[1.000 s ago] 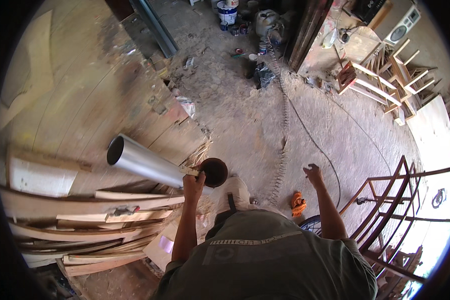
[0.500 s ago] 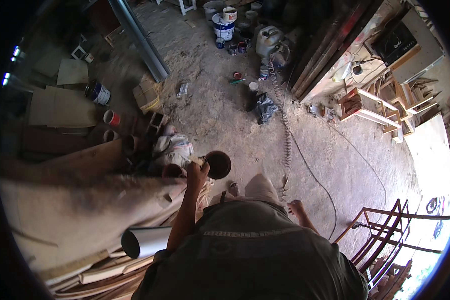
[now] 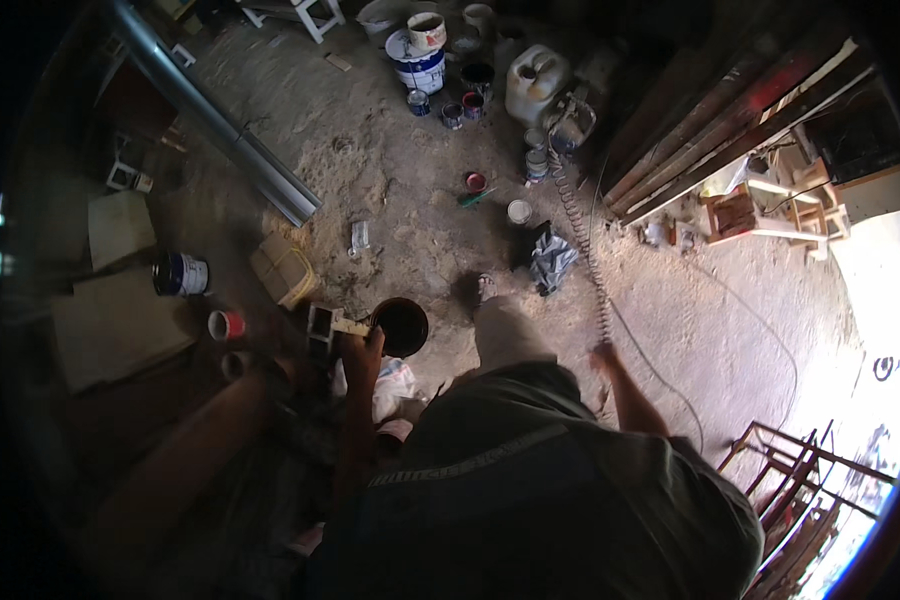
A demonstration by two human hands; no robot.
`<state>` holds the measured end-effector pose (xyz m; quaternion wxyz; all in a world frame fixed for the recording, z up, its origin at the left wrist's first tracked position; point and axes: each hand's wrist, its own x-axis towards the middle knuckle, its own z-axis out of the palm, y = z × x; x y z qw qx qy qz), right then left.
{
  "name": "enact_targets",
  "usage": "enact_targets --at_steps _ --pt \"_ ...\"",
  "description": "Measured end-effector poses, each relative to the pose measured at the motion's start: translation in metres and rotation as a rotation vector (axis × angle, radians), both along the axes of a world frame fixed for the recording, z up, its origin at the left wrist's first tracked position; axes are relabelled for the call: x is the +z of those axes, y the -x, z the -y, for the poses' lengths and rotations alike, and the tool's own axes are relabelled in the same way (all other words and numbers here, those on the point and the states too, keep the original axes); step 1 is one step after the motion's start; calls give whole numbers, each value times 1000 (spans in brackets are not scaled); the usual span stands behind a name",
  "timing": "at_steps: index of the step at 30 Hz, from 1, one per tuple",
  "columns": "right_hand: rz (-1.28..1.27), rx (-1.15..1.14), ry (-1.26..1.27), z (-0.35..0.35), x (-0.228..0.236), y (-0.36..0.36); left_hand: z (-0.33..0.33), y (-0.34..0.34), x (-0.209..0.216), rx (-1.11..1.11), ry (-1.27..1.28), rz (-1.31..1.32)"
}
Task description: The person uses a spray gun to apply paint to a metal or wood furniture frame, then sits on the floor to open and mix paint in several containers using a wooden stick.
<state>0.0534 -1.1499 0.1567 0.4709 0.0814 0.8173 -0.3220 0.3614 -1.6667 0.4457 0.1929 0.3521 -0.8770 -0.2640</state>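
"Round dark-brown pot (image 3: 401,328), out to the left of the leg (image 3: 511,329): what has hold of it?"

"Left hand (image 3: 363,356), fingers closed at its near edge, along with a pale flat piece (image 3: 349,327), perhaps a brush handle."

"And the right?"

"Right hand (image 3: 602,357) is blurred, next to the coiled hose (image 3: 578,225). I see nothing in it, but can't tell whether its fingers are curled or touching the coil."

"So what could go wrong?"

"Spilling, if there's liquid inside; it's too dark to say. With the grip all on one side, a turn of the wrist could tip the pot, and the pale piece could slip out."

"Underfoot?"

"Near the sandalled foot (image 3: 486,288) lies a crumpled plastic bag (image 3: 551,262), and treading on it could cause a slide. That hose could snag an ankle. Farther ahead, a careless step could kick over the white-topped can (image 3: 519,211) or the red-lined tin (image 3: 475,182)."

"Beyond those?"

"One bump could topple the tub (image 3: 427,35) perched on the blue-and-white bucket (image 3: 419,73)."
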Motion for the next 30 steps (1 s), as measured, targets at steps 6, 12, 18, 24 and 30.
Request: enact_targets --at_steps 6,12,18,24,30 --pt "-210 89 348 283 158 124 117 85 56 131 -280 89" --pt "-436 143 276 354 149 211 245 208 58 107 -158 -19" --pt "-157 -430 118 348 109 173 401 324 48 -304 -119 1" --pt "214 -656 -125 393 107 80 519 448 31 -441 -235 179" --pt "-121 -669 -72 533 186 99 578 522 16 -518 -338 176"
